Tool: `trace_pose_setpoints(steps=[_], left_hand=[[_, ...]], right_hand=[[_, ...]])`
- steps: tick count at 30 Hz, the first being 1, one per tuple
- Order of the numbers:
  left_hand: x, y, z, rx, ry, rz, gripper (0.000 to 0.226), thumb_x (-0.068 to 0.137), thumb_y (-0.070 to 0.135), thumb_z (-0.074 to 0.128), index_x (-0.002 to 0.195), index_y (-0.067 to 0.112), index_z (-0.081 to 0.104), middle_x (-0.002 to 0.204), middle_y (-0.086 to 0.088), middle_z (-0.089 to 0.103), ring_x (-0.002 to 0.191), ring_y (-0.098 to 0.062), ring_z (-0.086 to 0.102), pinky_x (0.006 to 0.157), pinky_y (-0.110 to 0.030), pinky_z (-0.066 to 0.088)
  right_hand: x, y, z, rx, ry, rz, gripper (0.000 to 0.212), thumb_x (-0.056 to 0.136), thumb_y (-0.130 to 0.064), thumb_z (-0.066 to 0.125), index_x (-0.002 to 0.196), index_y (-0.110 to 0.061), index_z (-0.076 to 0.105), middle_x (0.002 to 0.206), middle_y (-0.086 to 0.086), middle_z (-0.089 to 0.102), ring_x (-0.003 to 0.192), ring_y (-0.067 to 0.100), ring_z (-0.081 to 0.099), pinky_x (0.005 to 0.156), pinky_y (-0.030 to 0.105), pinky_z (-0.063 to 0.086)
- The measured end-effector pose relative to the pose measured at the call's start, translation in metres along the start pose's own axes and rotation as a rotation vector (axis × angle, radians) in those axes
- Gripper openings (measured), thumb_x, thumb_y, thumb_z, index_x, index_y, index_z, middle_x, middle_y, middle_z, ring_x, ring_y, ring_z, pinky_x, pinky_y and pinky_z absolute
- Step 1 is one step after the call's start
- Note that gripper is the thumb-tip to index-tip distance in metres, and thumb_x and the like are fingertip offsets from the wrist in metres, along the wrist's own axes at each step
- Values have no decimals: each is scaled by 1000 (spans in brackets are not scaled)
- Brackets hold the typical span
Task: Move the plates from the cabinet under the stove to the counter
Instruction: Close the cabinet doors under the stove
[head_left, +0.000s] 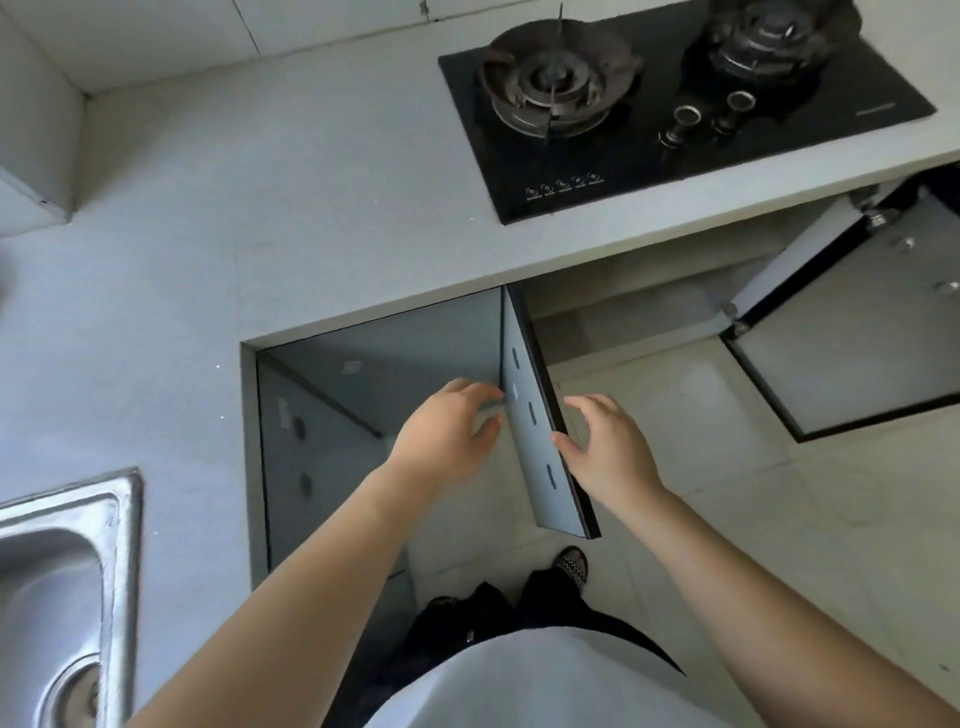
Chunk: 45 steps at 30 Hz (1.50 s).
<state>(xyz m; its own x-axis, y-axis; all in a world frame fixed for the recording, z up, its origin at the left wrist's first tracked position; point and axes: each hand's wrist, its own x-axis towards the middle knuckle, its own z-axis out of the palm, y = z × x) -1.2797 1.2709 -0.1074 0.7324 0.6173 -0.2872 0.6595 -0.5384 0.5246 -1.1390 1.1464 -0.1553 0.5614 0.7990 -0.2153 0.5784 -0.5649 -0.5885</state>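
Under the black gas stove (670, 109) the cabinet stands with both doors swung out. The left door (540, 441) sticks out edge-on towards me, and the right door (852, 332) hangs wide at the right. My left hand (447, 436) hovers at the left door's inner face, fingers loosely spread and touching its edge. On the door's outer side, my right hand (608, 447) has relaxed fingers and its thumb against the edge. No plates show; the counter overhang hides the cabinet's inside. The grey counter (291, 208) runs left of the stove.
A steel sink (57, 592) is set in the counter at the lower left. Closed grey corner cabinet fronts (322, 457) lie left of the open door. Pale floor tiles (701, 415) spread below, with my feet (571, 566) near the door's end.
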Motion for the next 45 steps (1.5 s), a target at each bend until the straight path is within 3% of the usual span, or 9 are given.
trace_pose_setpoints(steps=[3, 8, 16, 25, 31, 34, 38, 45], left_hand=[[14, 8, 17, 59, -72, 12, 34, 94, 27, 47, 127, 22, 53, 131, 2, 51, 106, -20, 58, 88, -33, 48], [43, 15, 36, 124, -125, 106, 34, 93, 24, 50, 126, 21, 55, 131, 2, 51, 111, -20, 55, 86, -30, 46], [92, 2, 53, 307, -361, 313, 38, 92, 21, 51, 129, 25, 51, 138, 6, 45, 122, -18, 45, 88, -32, 45], [134, 0, 67, 432, -494, 547, 37, 91, 21, 52, 128, 22, 51, 136, 5, 47, 127, -18, 38, 99, -33, 36], [149, -7, 82, 563, -621, 683, 38, 92, 31, 53, 129, 25, 50, 132, 5, 50, 127, -18, 39, 113, -42, 23], [154, -10, 85, 560, -623, 705, 36, 91, 32, 53, 127, 27, 52, 127, 5, 53, 126, -18, 40, 115, -46, 17], [156, -6, 89, 539, -592, 726, 32, 92, 31, 52, 124, 27, 54, 122, 5, 57, 121, -20, 44, 113, -45, 19], [165, 10, 91, 480, -559, 725, 37, 92, 29, 53, 128, 23, 51, 129, 2, 53, 121, -19, 45, 107, -36, 32]], right_hand=[[5, 19, 3, 16, -56, 34, 46, 87, -29, 60, 129, -14, 48, 131, 4, 49, 117, 22, 49, 93, 33, 42], [3, 42, 10, 26, -95, 133, 47, 87, -30, 59, 130, -12, 47, 132, 5, 48, 118, 22, 48, 95, 36, 43], [2, 41, 35, 89, -107, 319, 42, 85, -28, 63, 122, -9, 54, 117, 9, 57, 106, 25, 55, 89, 35, 45], [3, 41, 50, 170, -57, 535, 41, 84, -25, 65, 122, -12, 55, 118, 5, 59, 103, 20, 57, 84, 25, 41], [-5, 41, 64, 190, -22, 611, 36, 83, -27, 65, 117, -14, 60, 113, 3, 61, 93, 19, 59, 80, 28, 46], [-6, 41, 68, 186, 5, 615, 27, 84, -25, 64, 109, -15, 64, 107, 1, 63, 80, 14, 55, 73, 27, 46], [-6, 44, 65, 176, 46, 625, 23, 86, -22, 61, 109, -15, 64, 106, 1, 64, 83, 15, 55, 71, 28, 44], [0, 67, 48, 107, 97, 653, 22, 88, -26, 59, 108, -19, 63, 106, -1, 62, 81, 11, 49, 65, 26, 37]])
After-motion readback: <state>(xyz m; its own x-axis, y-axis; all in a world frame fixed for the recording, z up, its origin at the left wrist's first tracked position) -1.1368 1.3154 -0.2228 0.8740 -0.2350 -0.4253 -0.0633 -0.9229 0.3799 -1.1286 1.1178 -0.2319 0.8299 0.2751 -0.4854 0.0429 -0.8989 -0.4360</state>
